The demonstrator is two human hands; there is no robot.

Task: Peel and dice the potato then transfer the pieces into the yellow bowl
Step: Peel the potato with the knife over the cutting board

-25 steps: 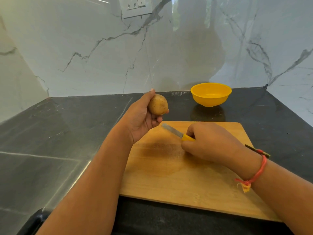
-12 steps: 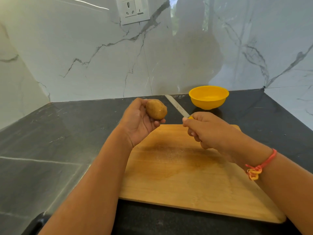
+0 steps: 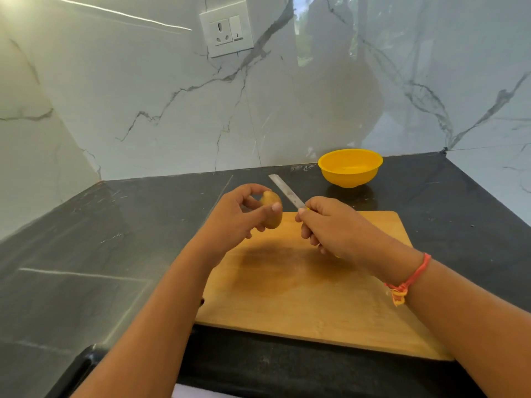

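Observation:
My left hand [image 3: 234,218] holds a brown unpeeled potato [image 3: 271,209] upright between thumb and fingers, above the far left corner of the wooden cutting board [image 3: 301,285]. My right hand [image 3: 330,228] grips the yellow handle of a knife [image 3: 286,191], mostly hidden in the fist. Its steel blade points up and away to the left, just right of the potato and apart from it. The yellow bowl [image 3: 350,167] stands on the counter behind the board, with nothing visible inside.
The board lies on a dark stone counter [image 3: 100,268] in a corner of white marble walls. A wall socket [image 3: 227,33] sits high on the back wall. A dark rounded object [image 3: 83,366] shows at the counter's near left edge.
My left hand turned the potato upright and shifted it toward the knife. My right hand lifted the knife off the board, and its blade now points up and away beside the potato.

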